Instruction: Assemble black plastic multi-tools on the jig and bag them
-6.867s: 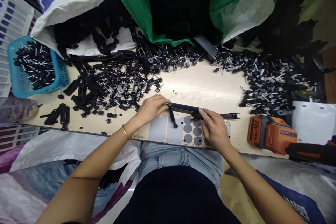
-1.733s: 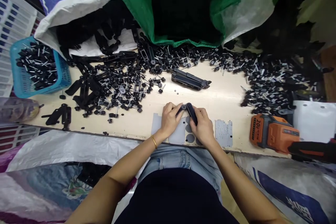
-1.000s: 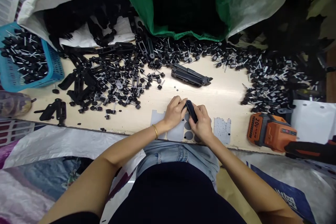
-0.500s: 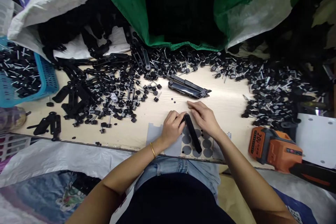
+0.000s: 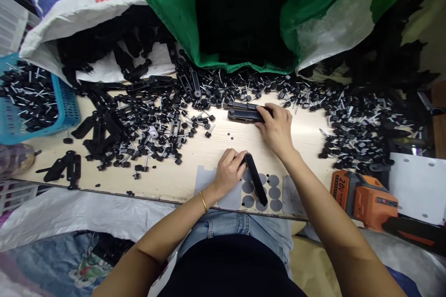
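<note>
My left hand (image 5: 230, 169) is closed on the upper end of a slim black plastic bar (image 5: 257, 181) with rounded ends. The bar slants down toward me over a patch of grey round discs (image 5: 274, 193) at the table's front edge. Farther off, my right hand (image 5: 278, 129) bends its fingers over the right end of a folded black plastic piece (image 5: 243, 115), which lies on the table. A second slim black piece (image 5: 240, 106) lies right behind it. My fingers hide the right ends of both. Two tiny dark dots lie between my hands.
Heaps of black-headed metal screws (image 5: 163, 134) cover the left, back and right of the table (image 5: 195, 148). A blue basket (image 5: 68, 106) of screws stands left, an orange power tool (image 5: 374, 202) right. A green sack (image 5: 170, 14) hangs open at the back.
My right hand has left the slim bar and moved away from me to the folded black piece, which has turned slightly. My left hand keeps its hold on the bar.
</note>
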A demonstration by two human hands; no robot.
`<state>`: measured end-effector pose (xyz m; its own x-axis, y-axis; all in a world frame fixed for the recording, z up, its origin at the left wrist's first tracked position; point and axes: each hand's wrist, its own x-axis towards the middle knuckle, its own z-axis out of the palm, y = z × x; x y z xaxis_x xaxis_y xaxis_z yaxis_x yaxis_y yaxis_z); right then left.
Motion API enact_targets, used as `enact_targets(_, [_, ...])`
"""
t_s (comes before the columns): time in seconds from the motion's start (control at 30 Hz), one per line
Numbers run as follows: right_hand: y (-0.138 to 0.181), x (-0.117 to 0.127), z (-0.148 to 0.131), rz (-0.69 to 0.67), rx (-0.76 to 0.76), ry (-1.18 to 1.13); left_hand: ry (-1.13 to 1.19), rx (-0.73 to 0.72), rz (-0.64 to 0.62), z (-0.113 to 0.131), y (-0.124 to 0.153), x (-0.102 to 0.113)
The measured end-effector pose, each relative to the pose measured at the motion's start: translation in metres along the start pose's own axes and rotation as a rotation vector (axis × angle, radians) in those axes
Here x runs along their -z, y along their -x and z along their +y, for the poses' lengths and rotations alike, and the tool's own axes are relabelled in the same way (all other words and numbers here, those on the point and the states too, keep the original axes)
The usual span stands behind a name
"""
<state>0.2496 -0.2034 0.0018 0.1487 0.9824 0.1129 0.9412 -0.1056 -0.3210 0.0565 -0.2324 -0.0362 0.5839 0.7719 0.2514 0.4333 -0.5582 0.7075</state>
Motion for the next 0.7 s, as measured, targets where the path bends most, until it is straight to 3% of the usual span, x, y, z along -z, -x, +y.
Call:
enact_targets(0.17, [0.078,0.009,-0.034,-0.009,-0.066,-0.172,0.000,0.004,0.001,0.000,0.001,-0.001])
enact_targets(0.3, [0.128,-0.010,-0.056,-0.083,-0.077,-0.243,0.024,-0.022,-0.003,-0.005,0.000,0.001])
enact_targets(0.47, [0.124,-0.022,-0.049,-0.071,-0.020,-0.317,0.038,-0.102,-0.065,-0.010,-0.004,0.009])
enact_targets(0.7, [0.113,-0.015,-0.041,-0.121,0.024,-0.388,0.026,-0.048,-0.042,-0.009,0.000,0.007])
